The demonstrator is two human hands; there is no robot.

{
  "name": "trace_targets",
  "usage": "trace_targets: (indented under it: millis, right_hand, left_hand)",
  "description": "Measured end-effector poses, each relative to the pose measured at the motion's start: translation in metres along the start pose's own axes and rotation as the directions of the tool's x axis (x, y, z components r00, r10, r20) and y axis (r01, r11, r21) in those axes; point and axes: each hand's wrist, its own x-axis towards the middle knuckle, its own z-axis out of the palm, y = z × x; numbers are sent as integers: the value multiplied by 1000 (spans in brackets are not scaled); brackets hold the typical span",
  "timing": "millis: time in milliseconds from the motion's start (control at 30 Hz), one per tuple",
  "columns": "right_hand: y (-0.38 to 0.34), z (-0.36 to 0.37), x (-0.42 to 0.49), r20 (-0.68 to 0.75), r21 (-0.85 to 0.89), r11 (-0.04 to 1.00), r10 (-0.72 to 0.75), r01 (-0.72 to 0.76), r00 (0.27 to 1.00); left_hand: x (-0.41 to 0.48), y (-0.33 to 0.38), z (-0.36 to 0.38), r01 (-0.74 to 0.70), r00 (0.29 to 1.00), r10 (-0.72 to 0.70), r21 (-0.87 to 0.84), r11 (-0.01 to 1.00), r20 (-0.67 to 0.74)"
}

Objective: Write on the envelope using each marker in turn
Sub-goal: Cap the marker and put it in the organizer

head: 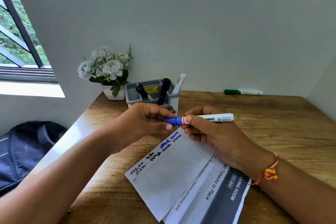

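Head view: the left hand (145, 123) pinches the blue cap (171, 121) of the blue marker (209, 118), while the right hand (209, 132) grips its white barrel; cap and barrel meet between the hands. Just below them the envelope (172, 169) lies on the worktop (281, 127), bearing black and blue words. Judging by the blue writing, this looks like recapping; next would come a fresh colour, perhaps the green marker (243, 92) lying beyond the right hand.

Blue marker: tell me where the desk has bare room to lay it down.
Bare wood lies right of the envelope, between the green marker and the right hand. Crowded: back left, with the flower pot and organizer.
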Motion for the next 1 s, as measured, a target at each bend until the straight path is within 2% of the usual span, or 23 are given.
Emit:
trace_targets:
  millis: [300, 767, 833, 1000]
  right_hand:
    - [0, -4, -1, -54, -1, 999, -38, 38, 998]
    - [-2, -10, -5, -41, -185, 971, -159, 149, 986]
    - [-1, -11, -3, -32, -162, 975, -157, 150, 987]
    - [-3, -11, 8, -33, 63, 996, -64, 66, 997]
  left_hand:
    - [2, -1, 3, -7, 1000, 6, -48, 999, -18]
    - [4, -7, 12, -33, 999, 31, -106, 994, -25]
    - [4, -8, 13, -48, 998, 43, -109, 993, -45]
    - [8, -8, 16, -82, 990, 63, -147, 986, -129]
